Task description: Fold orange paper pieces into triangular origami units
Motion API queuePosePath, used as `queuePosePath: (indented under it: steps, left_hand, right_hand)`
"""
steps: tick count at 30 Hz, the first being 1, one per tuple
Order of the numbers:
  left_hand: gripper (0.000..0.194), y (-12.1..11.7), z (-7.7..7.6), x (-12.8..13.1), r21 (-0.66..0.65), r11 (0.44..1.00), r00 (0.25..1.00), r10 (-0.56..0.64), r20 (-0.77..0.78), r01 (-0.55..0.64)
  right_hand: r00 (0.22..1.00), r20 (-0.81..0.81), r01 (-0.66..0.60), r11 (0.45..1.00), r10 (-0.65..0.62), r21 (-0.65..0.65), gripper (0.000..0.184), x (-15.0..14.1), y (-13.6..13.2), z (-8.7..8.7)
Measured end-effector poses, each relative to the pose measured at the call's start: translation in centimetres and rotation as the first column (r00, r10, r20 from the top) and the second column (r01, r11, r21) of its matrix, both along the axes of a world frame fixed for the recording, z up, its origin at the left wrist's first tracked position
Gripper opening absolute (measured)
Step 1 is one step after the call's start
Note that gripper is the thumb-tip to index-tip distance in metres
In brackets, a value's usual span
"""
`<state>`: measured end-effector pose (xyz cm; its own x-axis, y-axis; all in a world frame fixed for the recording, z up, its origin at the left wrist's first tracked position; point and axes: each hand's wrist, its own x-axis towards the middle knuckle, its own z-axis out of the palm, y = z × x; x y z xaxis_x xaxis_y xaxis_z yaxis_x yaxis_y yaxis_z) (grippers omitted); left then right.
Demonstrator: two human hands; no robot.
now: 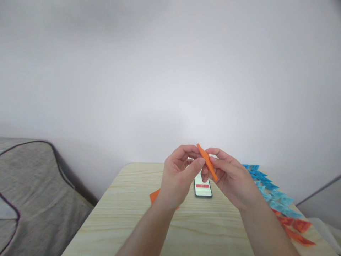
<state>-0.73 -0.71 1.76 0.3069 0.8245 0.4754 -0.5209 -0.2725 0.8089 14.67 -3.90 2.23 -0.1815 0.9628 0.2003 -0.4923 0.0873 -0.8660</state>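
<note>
Both of my hands are raised above a light wooden table (pixel 128 217) and pinch one folded orange paper piece (pixel 207 161) between them. My left hand (pixel 179 174) grips it with thumb and curled fingers from the left. From the right, my right hand (pixel 229 176) closes its fingers on the same piece. The paper stands edge-on and slants down to the right. Below the hands a phone (pixel 203 188) lies flat on the table with its screen lit. An orange paper sheet (pixel 155 195) lies on the table, mostly hidden behind my left forearm.
A row of folded blue paper pieces (pixel 269 190) runs along the table's right side, followed by folded orange-red pieces (pixel 295 229) nearer me. A grey cushioned seat (pixel 34 192) stands to the left. A plain white wall fills the background.
</note>
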Motion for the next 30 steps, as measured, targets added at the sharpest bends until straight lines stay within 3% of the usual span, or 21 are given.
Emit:
queuePosePath:
  steps: [19, 30]
  left_hand:
    - [0.013, -0.04, -0.14, 0.04, -0.004, 1.000, 0.999, 0.016, -0.052, -0.016]
    - [0.016, -0.02, -0.35, 0.21, -0.044, 0.997, 0.997, 0.063, -0.039, -0.064]
  right_hand:
    - [0.999, -0.024, -0.038, 0.999, 0.038, -0.010, 0.016, 0.01, 0.12, -0.09]
    - [1.000, -0.007, 0.027, 0.999, -0.027, -0.017, 0.014, -0.12, 0.13, -0.16]
